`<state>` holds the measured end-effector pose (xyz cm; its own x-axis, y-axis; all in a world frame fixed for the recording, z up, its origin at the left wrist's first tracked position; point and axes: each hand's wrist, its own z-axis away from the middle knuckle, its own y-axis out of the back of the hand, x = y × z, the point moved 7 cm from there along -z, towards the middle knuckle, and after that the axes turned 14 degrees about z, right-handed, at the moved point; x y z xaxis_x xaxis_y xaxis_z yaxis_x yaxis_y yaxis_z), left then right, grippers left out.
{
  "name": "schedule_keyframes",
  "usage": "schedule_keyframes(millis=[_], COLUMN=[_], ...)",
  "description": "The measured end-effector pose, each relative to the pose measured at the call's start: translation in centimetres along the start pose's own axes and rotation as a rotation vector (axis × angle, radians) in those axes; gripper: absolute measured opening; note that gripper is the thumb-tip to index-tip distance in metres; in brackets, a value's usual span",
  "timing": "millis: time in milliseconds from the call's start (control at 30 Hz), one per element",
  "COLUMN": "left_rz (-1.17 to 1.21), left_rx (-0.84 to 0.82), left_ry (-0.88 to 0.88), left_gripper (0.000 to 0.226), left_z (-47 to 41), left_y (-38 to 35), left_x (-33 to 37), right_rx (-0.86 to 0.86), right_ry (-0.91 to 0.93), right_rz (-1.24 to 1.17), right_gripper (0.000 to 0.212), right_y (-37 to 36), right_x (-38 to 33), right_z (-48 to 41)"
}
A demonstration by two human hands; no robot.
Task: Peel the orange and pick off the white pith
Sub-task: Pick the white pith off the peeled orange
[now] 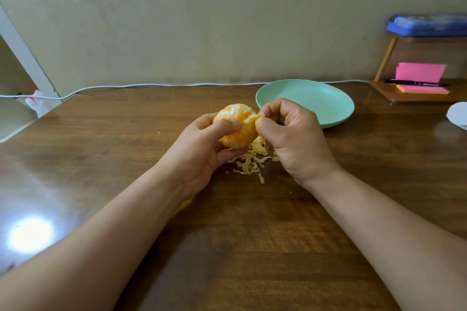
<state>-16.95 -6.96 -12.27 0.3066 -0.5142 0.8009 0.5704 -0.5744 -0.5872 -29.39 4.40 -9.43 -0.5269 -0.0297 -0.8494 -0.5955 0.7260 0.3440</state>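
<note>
A peeled orange [237, 131], still patchy with white pith on top, is held above the wooden table [252, 235]. My left hand [202, 149] grips it from the left and below, thumb across its front. My right hand [293, 134] has curled fingers, and its thumb and forefinger pinch a strip of pith at the orange's upper right. A heap of pale pith shreds [252, 161] lies on the table under and between the hands.
A mint-green plate [336, 108] sits just behind my right hand. At the far right is a wooden stand [386, 94] with pink sticky notes [419, 72], a black pen [414, 82] and a blue box [427, 25] on top. A white cable [126, 86] runs along the wall.
</note>
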Motion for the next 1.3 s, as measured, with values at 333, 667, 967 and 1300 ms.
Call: schedule_keyframes(millis=[333, 667, 967, 1300], left_rz=[0.039, -0.193, -0.352, 0.030], left_rx=[-0.053, 0.011, -0.015, -0.181], left_ry=[0.074, -0.093, -0.131, -0.060], left_gripper=[0.055, 0.065, 0.052, 0.061], left_z=[-0.2, -0.3, 0.0, -0.9], left_y=[0.2, 0.9, 0.8, 1.2], left_x=[-0.2, 1.0, 1.1, 1.6], right_rx=[-0.155, -0.120, -0.091, -0.071], right_ry=[-0.221, 0.092, 0.110, 0.166], right_rz=[-0.236, 0.278, 0.273, 0.506], right_gripper=[0.014, 0.016, 0.006, 0.010], right_y=[-0.1, 0.7, 1.0, 1.5], right_x=[1.5, -0.2, -0.4, -0.2], right_z=[-0.4, 0.1, 0.0, -0.2])
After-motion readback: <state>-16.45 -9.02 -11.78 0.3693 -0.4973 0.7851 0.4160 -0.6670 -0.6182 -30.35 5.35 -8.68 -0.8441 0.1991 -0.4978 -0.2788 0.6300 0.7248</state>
